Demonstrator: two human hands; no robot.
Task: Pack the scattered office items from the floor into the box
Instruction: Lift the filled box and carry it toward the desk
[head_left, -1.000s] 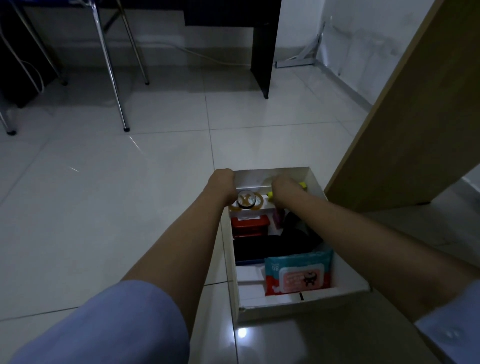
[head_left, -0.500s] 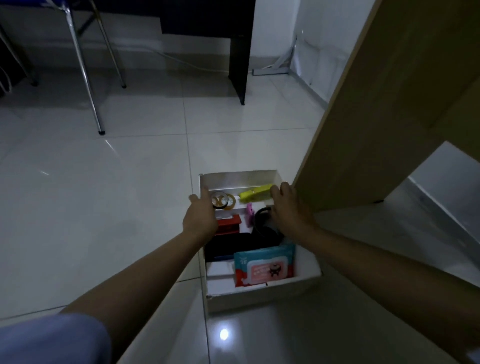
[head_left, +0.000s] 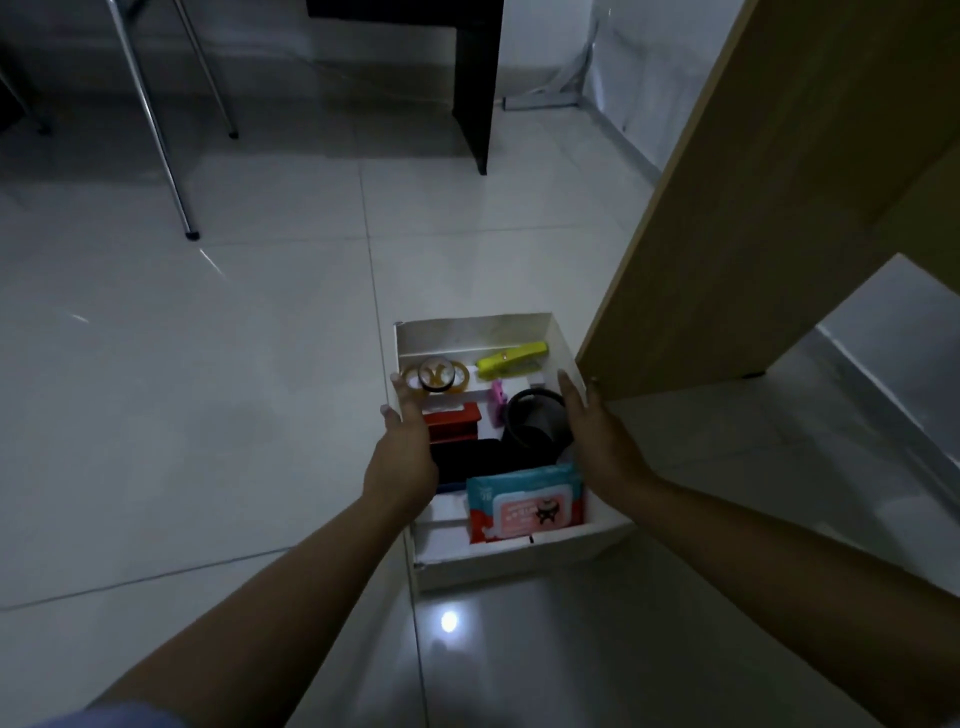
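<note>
A white box (head_left: 498, 564) stands on the tiled floor. Inside lie a yellow stapler (head_left: 511, 358), tape rolls (head_left: 436, 375), a red item (head_left: 453, 423), a small pink item (head_left: 497, 402), a black round container (head_left: 535, 423), a black pouch (head_left: 470, 462) and a pack of wet wipes (head_left: 524, 506). My left hand (head_left: 402, 452) lies flat over the box's left wall, fingers straight and holding nothing. My right hand (head_left: 597, 436) lies over the right wall, fingers extended, also holding nothing.
A light wooden panel (head_left: 769, 208) rises just right of the box, close to my right hand. A black desk leg (head_left: 475, 83) and chrome chair legs (head_left: 156, 124) stand farther back. Pale glossy tiles (head_left: 208, 389) spread to the left.
Both hands have drawn back from the far end of the box to its side walls and spread flat. The stapler and tape rolls they covered now show. The view shifted.
</note>
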